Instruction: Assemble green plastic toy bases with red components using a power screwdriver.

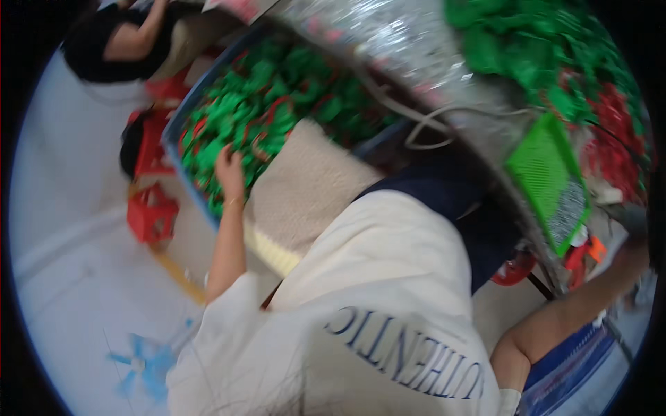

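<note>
My left hand is at the near left side of a large blue bin, over a heap of green fabric-like pieces with red edging. Its fingers look stretched out and a little apart, with nothing visible in them. My right arm reaches far out to the right, where my right hand is dark and smeared near the picture's rim. Its fingers cannot be made out. Close to it are a small orange piece and a bright green tray holding small grey metallic bits.
A beige textured cushion or cloth lies over my lap against the bin. Along the right runs a table heaped with clear plastic bags, green pieces and red pieces. Red stools and another person are at left.
</note>
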`<state>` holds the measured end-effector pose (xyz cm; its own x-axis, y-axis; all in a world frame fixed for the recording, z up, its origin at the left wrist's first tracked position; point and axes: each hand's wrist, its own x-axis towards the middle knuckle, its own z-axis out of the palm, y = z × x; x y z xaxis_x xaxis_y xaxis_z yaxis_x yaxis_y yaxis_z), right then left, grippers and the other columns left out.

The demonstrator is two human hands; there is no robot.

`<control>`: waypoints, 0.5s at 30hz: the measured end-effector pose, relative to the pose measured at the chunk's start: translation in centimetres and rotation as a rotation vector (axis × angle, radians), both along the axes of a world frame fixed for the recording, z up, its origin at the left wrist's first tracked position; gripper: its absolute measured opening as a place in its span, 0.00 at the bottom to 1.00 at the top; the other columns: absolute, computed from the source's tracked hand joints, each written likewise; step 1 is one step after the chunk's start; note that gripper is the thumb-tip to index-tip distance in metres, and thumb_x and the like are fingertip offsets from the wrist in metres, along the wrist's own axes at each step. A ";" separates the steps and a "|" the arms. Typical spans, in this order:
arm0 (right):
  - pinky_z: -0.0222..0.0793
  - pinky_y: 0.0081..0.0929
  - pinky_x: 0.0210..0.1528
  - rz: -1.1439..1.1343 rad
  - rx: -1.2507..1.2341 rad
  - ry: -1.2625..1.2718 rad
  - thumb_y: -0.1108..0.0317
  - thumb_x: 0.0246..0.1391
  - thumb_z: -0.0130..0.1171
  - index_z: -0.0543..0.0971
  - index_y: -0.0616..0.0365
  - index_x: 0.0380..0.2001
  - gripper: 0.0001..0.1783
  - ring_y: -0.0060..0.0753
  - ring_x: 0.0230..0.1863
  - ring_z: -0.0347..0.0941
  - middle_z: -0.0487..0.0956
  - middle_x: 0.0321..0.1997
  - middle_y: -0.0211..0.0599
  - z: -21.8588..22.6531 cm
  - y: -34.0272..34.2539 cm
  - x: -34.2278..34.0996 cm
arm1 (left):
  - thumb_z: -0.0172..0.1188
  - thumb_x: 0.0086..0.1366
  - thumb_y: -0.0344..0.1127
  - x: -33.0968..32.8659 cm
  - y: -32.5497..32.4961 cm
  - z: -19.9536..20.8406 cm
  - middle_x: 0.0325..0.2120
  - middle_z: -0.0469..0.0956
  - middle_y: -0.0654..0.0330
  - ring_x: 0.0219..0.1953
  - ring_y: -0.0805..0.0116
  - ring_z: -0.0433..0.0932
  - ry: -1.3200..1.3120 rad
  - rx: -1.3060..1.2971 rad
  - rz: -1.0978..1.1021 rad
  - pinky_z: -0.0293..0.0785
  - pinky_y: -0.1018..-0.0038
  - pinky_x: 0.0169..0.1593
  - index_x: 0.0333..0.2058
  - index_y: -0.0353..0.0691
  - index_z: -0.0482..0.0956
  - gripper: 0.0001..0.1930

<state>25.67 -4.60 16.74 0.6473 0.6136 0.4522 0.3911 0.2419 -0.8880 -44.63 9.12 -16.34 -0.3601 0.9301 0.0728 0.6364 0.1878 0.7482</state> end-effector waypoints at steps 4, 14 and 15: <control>0.63 0.28 0.57 -0.119 -0.049 0.014 0.69 0.58 0.55 0.71 0.65 0.52 0.20 0.30 0.54 0.69 0.74 0.52 0.41 -1.2 -0.5 -1.8 | 0.55 0.63 0.30 6.0 2.7 5.7 0.39 0.74 0.60 0.39 0.73 0.72 -0.094 0.189 -0.028 0.70 0.76 0.46 0.49 0.36 0.73 0.16; 0.63 0.31 0.58 -0.217 -0.152 -0.244 0.66 0.59 0.54 0.63 0.66 0.58 0.27 0.33 0.55 0.69 0.73 0.53 0.44 1.2 -1.2 -6.6 | 0.60 0.60 0.32 32.0 9.7 19.9 0.37 0.77 0.58 0.39 0.72 0.75 -0.448 0.273 -0.768 0.71 0.74 0.45 0.49 0.36 0.72 0.18; 0.61 0.30 0.59 -0.244 -0.129 -0.233 0.67 0.58 0.55 0.63 0.65 0.59 0.27 0.32 0.55 0.69 0.73 0.53 0.45 1.0 -1.6 -6.4 | 0.62 0.59 0.34 34.6 10.5 19.9 0.35 0.77 0.57 0.37 0.72 0.75 -0.551 0.194 -0.834 0.71 0.75 0.43 0.49 0.36 0.73 0.19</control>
<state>19.29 -6.19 17.75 0.6707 0.5151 0.5337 0.6189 0.0080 -0.7854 -10.05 19.63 3.60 0.3688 0.8898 0.2687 0.0668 -0.3137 0.9472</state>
